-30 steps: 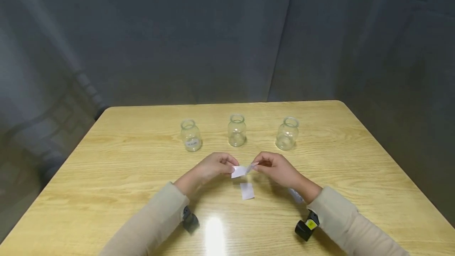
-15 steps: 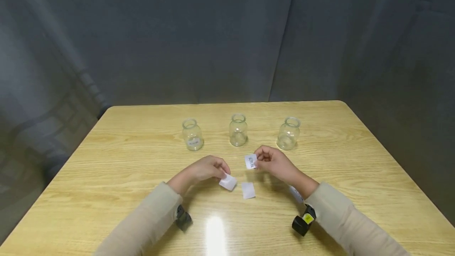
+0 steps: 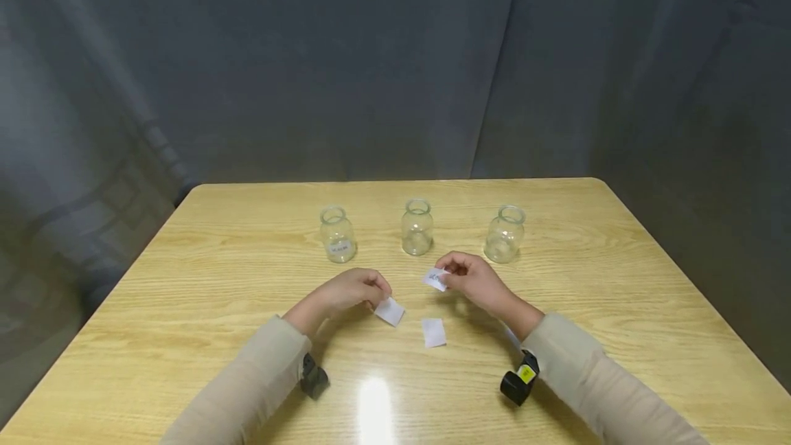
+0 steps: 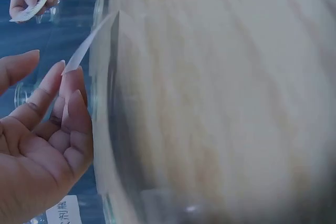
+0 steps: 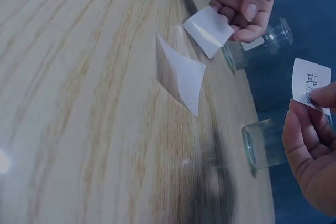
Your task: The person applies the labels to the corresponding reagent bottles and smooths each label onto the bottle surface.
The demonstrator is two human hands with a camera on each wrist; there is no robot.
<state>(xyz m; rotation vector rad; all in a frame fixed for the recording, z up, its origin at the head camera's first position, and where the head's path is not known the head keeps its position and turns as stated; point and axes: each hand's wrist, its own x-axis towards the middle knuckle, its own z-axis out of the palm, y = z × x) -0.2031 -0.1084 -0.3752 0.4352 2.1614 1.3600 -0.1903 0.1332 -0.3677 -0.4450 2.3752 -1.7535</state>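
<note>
My right hand (image 3: 478, 285) pinches a white label (image 5: 307, 80) with dark handwriting between thumb and fingers, raised in front of the jars. To its left, my left hand (image 3: 352, 292) holds a small blank white paper square (image 3: 390, 312) at its fingertips; in the left wrist view the thumb stands apart from it. Another blank square (image 3: 434, 332) with curled edges lies on the table between the hands. Beyond them stand three glass jars without lids: a left jar (image 3: 337, 233) bearing a written label, a middle jar (image 3: 417, 228) and a right jar (image 3: 504, 235).
The wooden table (image 3: 247, 225) ends at a dark grey curtain (image 3: 346, 67). Part of a further paper piece (image 3: 512, 336) shows beside my right forearm, mostly covered by it. A black wrist camera (image 3: 519, 380) hangs under the right sleeve, another camera (image 3: 314, 376) under the left.
The hands, close together at the papers a second ago, have moved apart. The written label has come away with the right hand and tilted; the blank square has moved left with the left hand.
</note>
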